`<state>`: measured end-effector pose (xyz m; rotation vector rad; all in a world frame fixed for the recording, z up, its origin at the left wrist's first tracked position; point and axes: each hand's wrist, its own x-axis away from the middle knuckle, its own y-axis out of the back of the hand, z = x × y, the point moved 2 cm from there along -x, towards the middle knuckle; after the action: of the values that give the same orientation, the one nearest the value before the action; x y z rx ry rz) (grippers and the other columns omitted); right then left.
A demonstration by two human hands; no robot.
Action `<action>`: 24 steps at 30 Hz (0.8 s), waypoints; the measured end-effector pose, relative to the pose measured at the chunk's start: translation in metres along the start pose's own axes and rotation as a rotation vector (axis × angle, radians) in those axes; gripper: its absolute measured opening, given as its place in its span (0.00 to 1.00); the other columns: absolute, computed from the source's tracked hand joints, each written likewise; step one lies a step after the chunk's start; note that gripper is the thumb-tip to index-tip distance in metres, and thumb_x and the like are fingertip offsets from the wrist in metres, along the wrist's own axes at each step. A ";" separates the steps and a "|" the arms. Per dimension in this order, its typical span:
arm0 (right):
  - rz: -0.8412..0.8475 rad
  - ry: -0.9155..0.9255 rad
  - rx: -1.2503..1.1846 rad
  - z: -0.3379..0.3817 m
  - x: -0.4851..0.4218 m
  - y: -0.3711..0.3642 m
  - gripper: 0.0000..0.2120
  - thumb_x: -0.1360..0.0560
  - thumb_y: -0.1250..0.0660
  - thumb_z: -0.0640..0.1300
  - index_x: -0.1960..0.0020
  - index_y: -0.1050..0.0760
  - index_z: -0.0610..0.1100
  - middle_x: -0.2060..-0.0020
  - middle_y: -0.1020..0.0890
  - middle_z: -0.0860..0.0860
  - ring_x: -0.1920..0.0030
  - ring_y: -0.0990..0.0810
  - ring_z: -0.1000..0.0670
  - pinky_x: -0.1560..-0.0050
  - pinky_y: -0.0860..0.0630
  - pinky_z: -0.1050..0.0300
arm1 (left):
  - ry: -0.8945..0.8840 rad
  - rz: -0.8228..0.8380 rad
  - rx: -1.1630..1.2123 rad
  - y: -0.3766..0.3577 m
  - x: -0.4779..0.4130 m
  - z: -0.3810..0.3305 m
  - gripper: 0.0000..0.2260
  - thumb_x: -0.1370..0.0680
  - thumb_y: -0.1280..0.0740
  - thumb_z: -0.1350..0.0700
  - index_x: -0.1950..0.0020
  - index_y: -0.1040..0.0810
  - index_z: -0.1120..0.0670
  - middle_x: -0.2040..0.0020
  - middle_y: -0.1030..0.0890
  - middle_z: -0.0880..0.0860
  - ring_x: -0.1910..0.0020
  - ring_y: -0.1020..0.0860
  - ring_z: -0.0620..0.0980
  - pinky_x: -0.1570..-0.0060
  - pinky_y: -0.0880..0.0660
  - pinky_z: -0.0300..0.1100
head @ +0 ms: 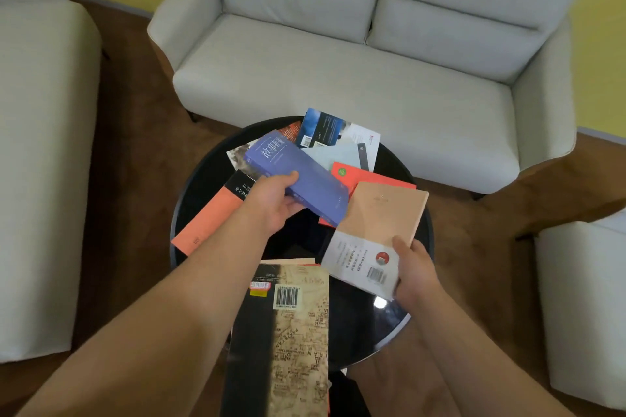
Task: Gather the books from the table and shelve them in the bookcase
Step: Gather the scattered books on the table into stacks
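Observation:
Several books lie scattered on a round black table (200, 179). My left hand (274, 201) grips a blue-violet book (298, 173) by its near edge, lifted above the others. My right hand (415, 272) holds a tan book with a white band (379, 230) at its near right corner, tilted over the table. Under them lie a red book (362, 176), an orange-and-black book (216, 213) at the left, and a dark blue book (321, 129) with pale ones at the far edge. A black book with an old map cover (298, 332) overhangs the near edge.
A pale grey two-seat sofa (355, 54) stands just behind the table. Another pale seat (37, 145) is at the left and a white ottoman (582, 298) at the right. Brown floor surrounds the table. No bookcase is in view.

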<state>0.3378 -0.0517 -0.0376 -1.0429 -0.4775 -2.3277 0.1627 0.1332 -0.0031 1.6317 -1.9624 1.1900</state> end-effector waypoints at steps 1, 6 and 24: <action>0.003 0.025 0.012 0.004 0.009 0.004 0.05 0.16 0.37 0.45 0.42 0.28 0.45 0.46 0.17 0.39 0.46 0.16 0.34 0.43 0.22 0.28 | -0.041 0.026 -0.013 0.003 0.013 -0.005 0.13 0.19 0.35 0.63 0.37 0.27 0.50 0.39 0.20 0.57 0.43 0.19 0.56 0.43 0.21 0.57; 0.002 0.153 0.119 0.012 0.061 0.027 0.04 0.16 0.37 0.48 0.47 0.26 0.48 0.48 0.15 0.40 0.49 0.14 0.37 0.45 0.19 0.31 | -0.142 0.089 -0.031 0.043 0.081 -0.011 0.14 0.18 0.36 0.56 0.32 0.25 0.48 0.38 0.18 0.53 0.37 0.21 0.57 0.37 0.25 0.59; 0.051 0.241 0.196 -0.040 0.164 0.076 0.11 0.16 0.39 0.52 0.40 0.25 0.47 0.49 0.15 0.42 0.51 0.13 0.38 0.45 0.18 0.34 | -0.057 -0.095 -0.650 0.145 0.197 0.106 0.13 0.25 0.28 0.53 0.43 0.24 0.52 0.43 0.17 0.58 0.50 0.16 0.58 0.44 0.21 0.62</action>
<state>0.2700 -0.1859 0.0696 -0.6661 -0.5626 -2.2697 -0.0018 -0.0762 0.0152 1.3896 -1.9860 0.3956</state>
